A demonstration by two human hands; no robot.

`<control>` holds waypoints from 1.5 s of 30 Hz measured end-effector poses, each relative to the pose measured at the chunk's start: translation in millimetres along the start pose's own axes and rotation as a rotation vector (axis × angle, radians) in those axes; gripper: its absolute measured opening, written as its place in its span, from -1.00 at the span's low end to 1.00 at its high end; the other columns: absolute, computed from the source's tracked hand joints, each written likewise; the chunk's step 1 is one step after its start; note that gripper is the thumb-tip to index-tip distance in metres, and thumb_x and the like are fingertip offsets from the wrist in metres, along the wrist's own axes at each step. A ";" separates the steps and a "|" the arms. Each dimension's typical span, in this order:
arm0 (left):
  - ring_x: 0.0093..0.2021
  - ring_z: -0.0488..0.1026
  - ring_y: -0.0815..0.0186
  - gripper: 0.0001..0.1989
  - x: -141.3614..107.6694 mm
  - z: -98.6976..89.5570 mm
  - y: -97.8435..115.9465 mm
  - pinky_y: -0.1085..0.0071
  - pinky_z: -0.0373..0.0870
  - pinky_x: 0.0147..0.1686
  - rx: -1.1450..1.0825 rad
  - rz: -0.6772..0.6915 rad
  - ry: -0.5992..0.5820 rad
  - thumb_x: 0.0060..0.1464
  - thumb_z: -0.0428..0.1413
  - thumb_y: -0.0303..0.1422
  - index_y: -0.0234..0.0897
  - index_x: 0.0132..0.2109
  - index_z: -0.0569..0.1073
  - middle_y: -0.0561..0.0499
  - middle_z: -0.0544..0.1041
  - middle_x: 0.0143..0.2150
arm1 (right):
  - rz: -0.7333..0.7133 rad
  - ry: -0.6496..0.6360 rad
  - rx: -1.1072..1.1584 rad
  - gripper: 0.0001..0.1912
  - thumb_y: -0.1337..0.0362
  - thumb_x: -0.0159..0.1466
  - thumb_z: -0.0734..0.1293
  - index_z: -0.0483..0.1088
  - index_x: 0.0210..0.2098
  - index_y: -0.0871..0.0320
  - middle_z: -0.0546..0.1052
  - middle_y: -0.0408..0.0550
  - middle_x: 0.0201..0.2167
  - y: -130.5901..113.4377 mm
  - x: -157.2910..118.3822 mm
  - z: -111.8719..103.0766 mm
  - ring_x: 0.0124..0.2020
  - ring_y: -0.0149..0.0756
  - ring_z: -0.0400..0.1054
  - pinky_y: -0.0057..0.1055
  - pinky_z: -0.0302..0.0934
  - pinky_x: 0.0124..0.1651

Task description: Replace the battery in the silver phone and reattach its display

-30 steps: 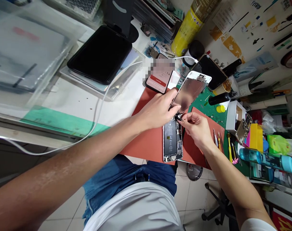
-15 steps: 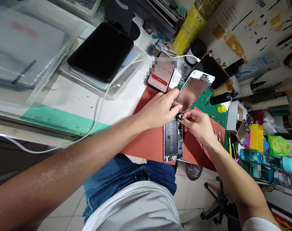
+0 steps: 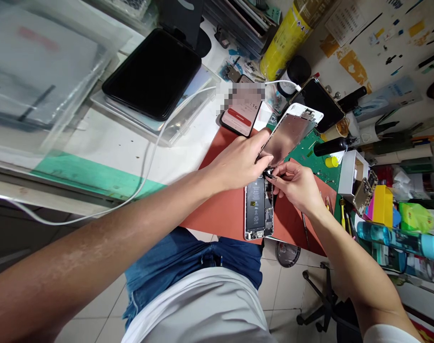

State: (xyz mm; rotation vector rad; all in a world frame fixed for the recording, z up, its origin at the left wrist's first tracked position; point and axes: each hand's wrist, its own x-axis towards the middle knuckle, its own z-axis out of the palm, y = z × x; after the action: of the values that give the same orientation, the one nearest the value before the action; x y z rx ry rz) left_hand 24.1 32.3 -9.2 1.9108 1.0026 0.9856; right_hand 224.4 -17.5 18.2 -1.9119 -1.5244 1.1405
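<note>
Pinching, left hand (image 3: 240,161) holds the screen panel (image 3: 291,133), right hand (image 3: 297,185) an indistinct dark piece (image 3: 270,175).

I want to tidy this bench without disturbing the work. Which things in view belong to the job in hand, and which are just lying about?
Part of the job:
opened phone body
raised screen panel, in the left hand
small dark item, in the right hand
red mat beneath

Apparently just lying about:
dark-screened phone
lit phone
yellow can
blue bottle
</note>
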 end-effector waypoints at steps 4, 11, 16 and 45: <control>-0.54 0.13 0.37 -0.68 0.2 -0.2 0.9 0.30 -0.01 -0.44 0.023 -0.011 -0.002 0.19 0.13 -0.54 -0.14 -0.32 0.12 0.18 0.19 -0.52 | -0.003 -0.003 0.018 -0.58 0.00 0.07 0.62 0.46 -0.37 0.14 0.53 -0.15 -0.55 0.1 0.3 0.1 -0.63 -0.41 0.40 -0.49 0.28 -0.61; -0.54 0.12 0.37 -0.62 0.8 -0.4 2.5 0.30 -0.02 -0.44 0.021 -0.027 -0.007 0.19 0.14 -0.55 -0.13 -0.33 0.06 0.19 0.12 -0.52 | 0.016 -0.010 0.114 -0.56 0.00 0.03 0.65 0.44 -0.41 0.14 0.49 -0.18 -0.58 2.2 1.3 0.6 -0.63 -0.41 0.39 -0.48 0.32 -0.60; -0.53 0.18 0.36 -0.62 1.1 1.1 1.1 0.31 -0.01 -0.44 0.019 -0.030 -0.004 0.19 0.15 -0.55 -0.13 -0.33 0.07 0.18 0.15 -0.51 | 0.010 -0.022 0.100 -0.59 0.02 0.06 0.63 0.44 -0.39 0.13 0.48 -0.19 -0.61 4.3 2.4 0.0 -0.63 -0.40 0.40 -0.47 0.33 -0.59; -0.46 0.38 0.31 -0.60 2.0 2.5 -2.9 0.35 0.02 -0.46 -0.041 -0.017 0.000 0.19 0.12 -0.44 -0.10 -0.32 -0.03 0.18 0.16 -0.50 | 0.026 -0.058 0.218 -0.63 0.10 0.04 0.63 0.42 -0.42 0.12 0.50 -0.18 -0.58 5.1 1.8 -3.1 -0.58 -0.38 0.44 -0.42 0.41 -0.51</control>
State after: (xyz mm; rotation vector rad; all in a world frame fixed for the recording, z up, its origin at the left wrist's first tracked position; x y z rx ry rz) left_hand 26.2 34.7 -12.2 1.8660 0.9892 0.9892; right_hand 230.0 -16.8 15.5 -1.7712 -1.3466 1.3254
